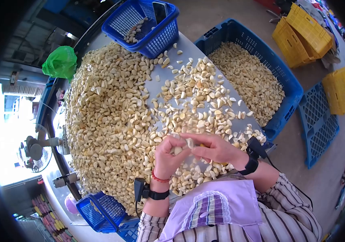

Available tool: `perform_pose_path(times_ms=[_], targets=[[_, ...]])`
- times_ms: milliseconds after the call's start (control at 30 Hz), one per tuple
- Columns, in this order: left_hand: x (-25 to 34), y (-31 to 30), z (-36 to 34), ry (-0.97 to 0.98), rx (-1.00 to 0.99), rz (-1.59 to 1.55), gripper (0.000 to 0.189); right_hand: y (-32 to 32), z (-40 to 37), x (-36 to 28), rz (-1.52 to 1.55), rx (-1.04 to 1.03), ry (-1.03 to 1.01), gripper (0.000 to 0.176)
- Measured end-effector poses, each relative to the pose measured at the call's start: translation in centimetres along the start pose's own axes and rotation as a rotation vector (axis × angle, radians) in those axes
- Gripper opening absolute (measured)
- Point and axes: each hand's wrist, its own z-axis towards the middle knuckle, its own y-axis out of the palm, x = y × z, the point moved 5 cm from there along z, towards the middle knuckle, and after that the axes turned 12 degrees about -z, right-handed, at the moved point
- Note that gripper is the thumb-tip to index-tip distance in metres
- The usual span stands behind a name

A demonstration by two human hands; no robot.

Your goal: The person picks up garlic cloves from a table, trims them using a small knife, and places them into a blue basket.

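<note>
A big heap of peeled garlic cloves point(108, 117) covers a grey table point(192, 50). My left hand point(167, 156) holds a garlic clove point(177, 150) between thumb and fingers, just above the near edge of the heap. My right hand point(216, 148) meets it from the right, fingers pinched on the same clove's tip point(189, 142), with something yellow partly hidden under the palm. Both wrists carry black bands; a red string is on the left wrist.
A small blue basket point(142, 24) with a few cloves stands at the table's far end. A large blue crate point(257, 76) of cloves sits on the floor to the right. Another small blue basket point(99, 211) is near left. A green bag point(61, 61), fan point(35, 151), yellow crates point(305, 34).
</note>
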Motion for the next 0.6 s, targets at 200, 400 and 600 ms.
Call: perform_pose_path(times_ms=[200, 400, 600], targets=[[-2.8, -1.5, 3.3, 0.016, -0.226, -0.954, 0.021, -1.8, 1.2, 2.4, 0.426, 0.166, 0.075, 0.041], [-4.9, -7.3, 16.0, -0.031, 0.374, 0.324, 0.030, -3.4, 1.9, 3.3, 0.549, 0.268, 0.069, 0.041], [-6.8, -6.1, 20.5, -0.152, 0.185, 0.826, 0.037, -4.6, 2.1, 3.3, 0.496, 0.352, 0.140, 0.041]])
